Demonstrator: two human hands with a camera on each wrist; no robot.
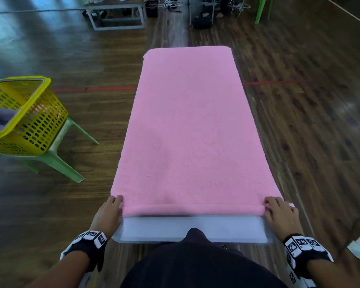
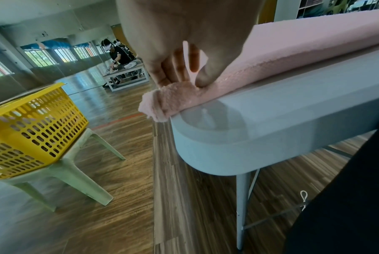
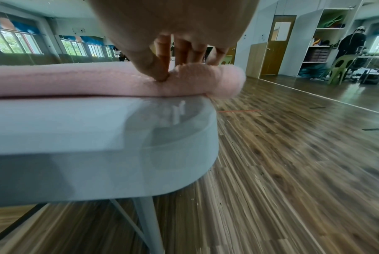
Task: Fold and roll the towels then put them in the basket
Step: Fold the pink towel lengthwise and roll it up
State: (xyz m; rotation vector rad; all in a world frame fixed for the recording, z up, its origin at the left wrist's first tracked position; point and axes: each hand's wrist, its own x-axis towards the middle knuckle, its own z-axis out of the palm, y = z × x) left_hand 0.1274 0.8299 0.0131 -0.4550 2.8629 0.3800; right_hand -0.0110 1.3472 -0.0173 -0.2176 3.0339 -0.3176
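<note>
Towel rolling is just getting started in the head view: a long pink towel (image 1: 187, 125) lies flat along a narrow grey table (image 1: 191, 229), and its near end is turned over into a small roll. The left hand (image 1: 109, 213) and the right hand (image 1: 279, 213) each curl their fingers over one end of that roll. A yellow basket (image 1: 25, 115) sits on a green chair (image 1: 56, 156) to the left, well apart from the table, with something grey inside. In the left wrist view, the thumb (image 2: 205, 77) and fingers pinch the roll's end, which pokes out past the table corner. In the right wrist view, the thumb (image 3: 155, 68) presses into the roll while the other fingers wrap over the top. If one hand rolls faster than the other, I think the roll could go crooked. A loose start could also make a floppy roll that comes undone.
</note>
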